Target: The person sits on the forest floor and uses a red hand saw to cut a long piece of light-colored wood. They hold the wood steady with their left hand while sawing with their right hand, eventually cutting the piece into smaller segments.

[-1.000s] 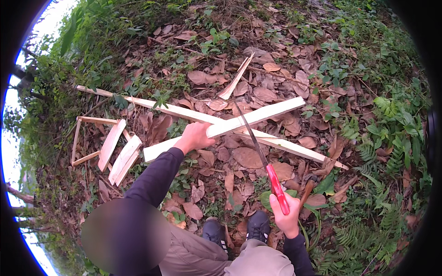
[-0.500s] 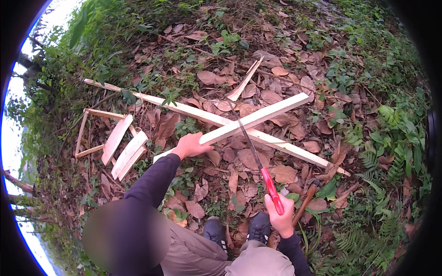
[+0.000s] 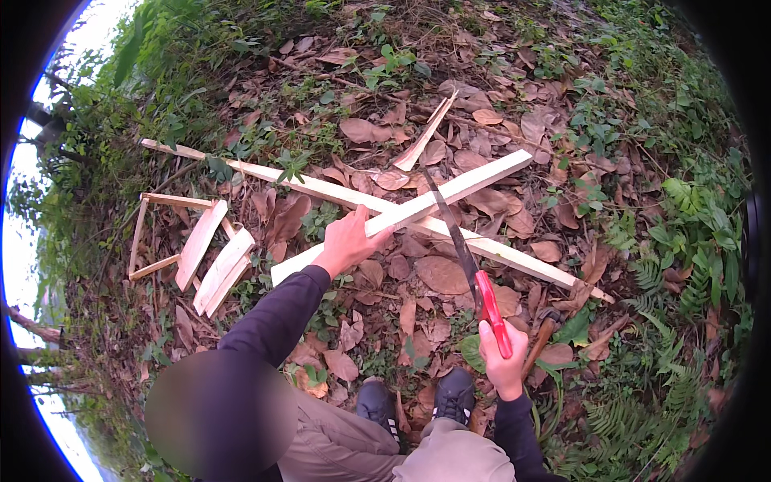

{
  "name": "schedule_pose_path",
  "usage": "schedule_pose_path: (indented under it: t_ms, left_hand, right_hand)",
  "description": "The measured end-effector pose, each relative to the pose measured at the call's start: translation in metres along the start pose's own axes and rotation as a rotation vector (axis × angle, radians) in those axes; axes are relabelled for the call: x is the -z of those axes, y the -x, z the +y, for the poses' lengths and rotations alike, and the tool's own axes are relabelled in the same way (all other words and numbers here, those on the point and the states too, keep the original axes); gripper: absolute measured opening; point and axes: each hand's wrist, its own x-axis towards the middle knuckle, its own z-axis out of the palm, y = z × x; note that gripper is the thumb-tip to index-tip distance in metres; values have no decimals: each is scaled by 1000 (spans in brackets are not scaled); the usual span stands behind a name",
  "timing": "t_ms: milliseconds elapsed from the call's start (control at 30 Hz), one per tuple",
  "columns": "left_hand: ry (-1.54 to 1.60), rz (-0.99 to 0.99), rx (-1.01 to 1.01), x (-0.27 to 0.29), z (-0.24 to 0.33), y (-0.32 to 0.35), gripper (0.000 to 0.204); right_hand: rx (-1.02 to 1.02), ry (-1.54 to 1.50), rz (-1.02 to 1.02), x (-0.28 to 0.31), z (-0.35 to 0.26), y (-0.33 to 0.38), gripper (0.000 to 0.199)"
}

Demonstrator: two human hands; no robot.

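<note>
In my right hand (image 3: 503, 360) is a hand saw (image 3: 491, 309), its fingers closed round the red handle. The dark blade slants up and away to the left, crossing a pale wooden plank (image 3: 474, 180) to the right of where it rests on another piece. My left hand (image 3: 348, 241) grips that plank near its middle, thumb reaching along the top. The plank runs from near left to far right and lies across a long wooden strip (image 3: 321, 188) on the ground, making an X. Whether the saw teeth touch the wood, I cannot tell.
A small wooden frame with slats (image 3: 201, 245) lies to the left. Beyond the crossing is a split wood sliver (image 3: 426, 136). A wooden-handled tool (image 3: 540, 345) lies just right of my right hand, its head partly hidden by leaves. Dry leaves, ferns and low plants cover the ground.
My left hand has moved up and right along the plank, closer to the crossing. The saw and my right hand have shifted right, and the plank has slid slightly left.
</note>
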Motion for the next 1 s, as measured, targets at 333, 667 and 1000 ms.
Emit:
schedule_pose_path:
  t_ms: [333,667,1000]
  left_hand:
    - [-333,193,-296,-2,-22,-33,66]
    - [-354,224,-397,11,-43,-50,55]
    - [-209,211,-448,-23,-23,-80,54]
  right_hand:
    - [-42,11,-74,19,6,-12,24]
    - [-98,-60,-101,6,-10,-25,28]
    - [-51,-68,-94,-2,-12,-20,25]
